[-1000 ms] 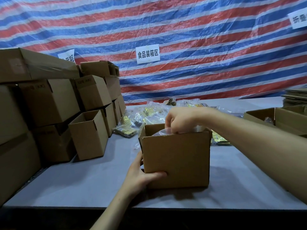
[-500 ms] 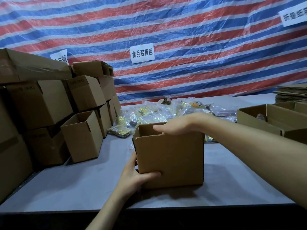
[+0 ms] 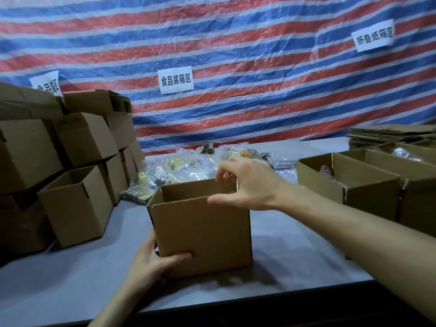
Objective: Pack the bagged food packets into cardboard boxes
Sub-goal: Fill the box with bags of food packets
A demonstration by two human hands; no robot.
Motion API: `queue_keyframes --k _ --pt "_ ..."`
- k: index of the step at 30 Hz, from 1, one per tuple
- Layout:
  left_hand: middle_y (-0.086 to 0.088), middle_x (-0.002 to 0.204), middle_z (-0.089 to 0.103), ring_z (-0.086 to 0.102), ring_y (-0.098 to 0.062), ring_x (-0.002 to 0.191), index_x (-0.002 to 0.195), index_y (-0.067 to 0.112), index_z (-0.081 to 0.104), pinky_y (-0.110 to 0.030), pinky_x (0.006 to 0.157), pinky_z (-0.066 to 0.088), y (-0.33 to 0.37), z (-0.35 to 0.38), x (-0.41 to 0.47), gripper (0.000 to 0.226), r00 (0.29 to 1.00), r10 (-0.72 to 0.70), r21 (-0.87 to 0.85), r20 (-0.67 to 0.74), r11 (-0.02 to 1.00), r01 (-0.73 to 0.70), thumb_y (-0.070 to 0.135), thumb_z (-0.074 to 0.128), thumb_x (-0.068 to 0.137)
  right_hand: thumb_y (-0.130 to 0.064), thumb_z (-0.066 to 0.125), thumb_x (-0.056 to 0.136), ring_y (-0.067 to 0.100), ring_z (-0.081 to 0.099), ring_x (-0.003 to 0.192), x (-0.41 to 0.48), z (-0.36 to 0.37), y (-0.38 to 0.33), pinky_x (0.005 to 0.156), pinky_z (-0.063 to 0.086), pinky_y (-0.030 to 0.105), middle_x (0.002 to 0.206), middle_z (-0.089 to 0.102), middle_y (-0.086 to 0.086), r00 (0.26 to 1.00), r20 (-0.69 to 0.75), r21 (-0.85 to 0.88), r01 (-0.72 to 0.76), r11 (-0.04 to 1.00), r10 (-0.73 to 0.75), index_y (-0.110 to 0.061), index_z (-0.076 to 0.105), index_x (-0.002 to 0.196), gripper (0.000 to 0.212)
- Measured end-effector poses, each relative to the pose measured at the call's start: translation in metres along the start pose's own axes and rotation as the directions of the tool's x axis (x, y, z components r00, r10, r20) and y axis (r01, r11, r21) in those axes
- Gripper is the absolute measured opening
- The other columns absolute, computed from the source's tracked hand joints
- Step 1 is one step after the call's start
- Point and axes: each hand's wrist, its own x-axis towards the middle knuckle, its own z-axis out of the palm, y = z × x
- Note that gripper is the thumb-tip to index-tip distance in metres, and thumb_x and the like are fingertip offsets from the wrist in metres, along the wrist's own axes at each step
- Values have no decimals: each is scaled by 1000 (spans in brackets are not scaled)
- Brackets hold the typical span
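An open cardboard box stands on the grey table in front of me. My left hand grips its lower left corner, thumb across the front face. My right hand hovers over the box's open top at its right rim, fingers loosely curled and holding nothing. What lies inside the box is hidden by its front wall. Behind the box, a heap of clear-bagged food packets lies on the table.
Stacked cardboard boxes fill the left side, one open box nearest. Open boxes stand at the right, with flat folded cartons piled behind them. A striped tarp with paper signs hangs at the back. The table's front edge runs close below.
My right hand, which was down in the box with a bag, has lifted out and now hovers empty over the rim. The left hand keeps its hold on the box.
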Motion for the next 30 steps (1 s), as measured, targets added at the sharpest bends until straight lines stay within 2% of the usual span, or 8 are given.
queue_keyframes --k 4,9,11,15,18,21,26,30 --pt "10 95 78 72 -12 77 115 24 66 -25 66 51 2 -2 -2 88 998 -55 76 -16 996 56 59 88 37 -70 69 77 9 48 98 -20 -26 16 84 45 31 95 62 -11 962 270 -211 13 977 45 -26 68 90 46" --pt "14 86 78 74 -8 73 104 36 70 -22 59 57 13 5 -4 89 992 -127 186 -18 974 128 75 86 26 -35 76 83 14 41 115 -46 -47 15 98 27 38 109 60 -7 918 395 -280 109 954 11 -29 65 107 27" --pt "16 86 78 74 -8 75 97 47 74 -20 66 57 18 10 -6 79 990 -138 230 15 964 131 84 83 28 -23 73 84 16 45 110 -54 -52 11 102 31 41 106 62 -5 904 428 -303 139 943 4 -28 59 107 28" --pt "36 94 72 65 5 101 92 66 70 -18 85 48 27 27 -10 38 988 -117 423 99 904 65 79 73 56 -23 74 85 16 48 91 -65 -55 6 87 48 43 93 62 -4 889 457 -352 192 916 -11 -31 54 88 22" --pt "24 78 74 67 5 81 87 56 73 -19 79 51 43 42 -17 49 982 -113 543 152 839 12 93 58 59 -28 75 84 20 53 91 -72 -61 12 95 44 43 92 62 -1 872 490 -374 221 901 -11 -27 56 82 20" --pt "4 72 72 66 -5 67 97 35 71 -28 74 54 58 56 -27 49 985 -141 464 98 882 80 72 71 65 -32 77 85 17 56 97 -84 -69 22 100 37 40 95 70 -3 883 470 -248 130 960 2 -22 73 97 16" --pt "-5 102 69 67 -19 93 116 13 58 -28 78 50 70 83 -27 43 970 -222 353 95 919 176 30 82 85 -34 79 84 21 58 101 -95 -79 20 97 42 38 100 70 3 870 491 -252 100 963 38 -17 76 109 31" --pt "-13 103 67 62 -27 93 113 3 58 -37 78 44 75 91 -25 40 970 -239 260 43 940 220 14 83 84 -21 71 91 24 65 102 -102 -90 10 86 53 39 106 74 6 863 505 -273 175 946 -14 -21 75 118 28"
